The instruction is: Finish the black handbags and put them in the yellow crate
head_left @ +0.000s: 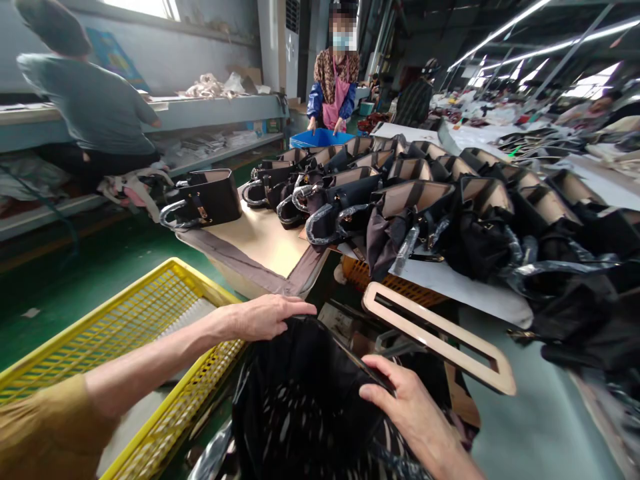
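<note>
Green floor (65, 287) spreads across a workshop (220, 53) whose tables (505, 140) run far back under strip lights (500, 35), and an open black bag (300, 393) fills the near middle of it. Beyond the bag, rows of black handbags (350, 193), most with tan-lined mouths upward, crowd a white-topped table (480, 300) and bar the direct way forward. Left of the bag, close by, lies a long yellow crate (173, 265); right of it stretches a grey-green tabletop (545, 407). Farther off to its left, a person (95, 107) in a grey top sits at a long bench (220, 110); straight beyond the bag, a co-worker (336, 73) in a pink apron (330, 110) has both hands at a blue bin (323, 139). Just past the bag's right rim, a pale slotted frame (425, 336) lies aslant.

The left hand (265, 317) reaches over from the crate side, palm down, fingers straight and together at the bag's far left rim; whether it grips cloth, I cannot tell. The right hand (413, 400) is bent round the right rim, thumb and fingers nearly closed, and seems to pinch its edge.

The bag's interior is dark and speckled with glints, its base is cut off below, and the clear-wrapped handle (215, 453) at its left is only partly in view.
</note>
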Motion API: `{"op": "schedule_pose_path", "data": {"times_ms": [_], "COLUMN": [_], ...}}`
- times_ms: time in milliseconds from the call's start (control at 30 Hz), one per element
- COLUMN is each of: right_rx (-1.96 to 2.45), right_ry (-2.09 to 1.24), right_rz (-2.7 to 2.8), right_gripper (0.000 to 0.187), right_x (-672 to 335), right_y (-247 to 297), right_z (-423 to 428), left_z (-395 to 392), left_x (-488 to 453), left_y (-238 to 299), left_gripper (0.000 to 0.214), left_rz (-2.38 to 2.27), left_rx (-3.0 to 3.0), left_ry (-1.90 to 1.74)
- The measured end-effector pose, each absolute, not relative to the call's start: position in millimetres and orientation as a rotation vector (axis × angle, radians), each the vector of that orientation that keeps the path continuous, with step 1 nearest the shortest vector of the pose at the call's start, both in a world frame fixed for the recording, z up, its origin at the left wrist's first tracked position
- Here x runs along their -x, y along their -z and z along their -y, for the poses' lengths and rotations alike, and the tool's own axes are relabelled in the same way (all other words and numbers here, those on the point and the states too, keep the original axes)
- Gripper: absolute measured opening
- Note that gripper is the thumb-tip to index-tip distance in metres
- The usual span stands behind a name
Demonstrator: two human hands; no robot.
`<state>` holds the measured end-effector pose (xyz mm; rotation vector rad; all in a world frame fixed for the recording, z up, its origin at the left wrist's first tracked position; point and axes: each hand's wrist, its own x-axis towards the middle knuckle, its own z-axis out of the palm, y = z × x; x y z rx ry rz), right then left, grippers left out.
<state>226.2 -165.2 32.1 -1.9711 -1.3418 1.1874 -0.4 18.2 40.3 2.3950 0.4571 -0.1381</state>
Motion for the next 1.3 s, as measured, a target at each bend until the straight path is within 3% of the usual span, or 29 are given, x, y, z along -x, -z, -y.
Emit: {"op": "schedule_pose_path", "data": {"times_ms": [233, 433, 667, 900, 1300], "right_rx": [1.877, 1.914, 1.938, 1.952, 1.996], "right_ry": [-1.22, -1.164, -1.196, -1.178, -1.109], "right_rz": [1.363, 1.35, 1.31, 1.316, 1.39], "right_gripper": [0.026, 0.026, 0.022, 0.022, 0.023], "right_x": [-223.4, -225.9, -224.0, -223.0, -220.6], "right_y": [-28.7, -23.6, -26.3, -26.5, -29.2], "right_z": [165.2, 168.3, 161.4, 159.4, 158.2], "left_z": [-1.0, 4.0, 2.0, 3.1, 6.2], "left_x": [-30.9, -36.7, -28.8, -26.5, -38.8], "left_y": [-61.3, -51.9, -55.8, -60.9, -56.3], "left_gripper": [0.02, 0.003, 0.017, 0.052, 0.059], "left_rz": [-0.075, 0.04, -0.1, -0.051, 0.032], "left_rx": [-2.991, -2.94, -2.654, -2.694, -2.772], "left_ry": [0.118, 0.159, 0.177, 0.19, 0.265]}}
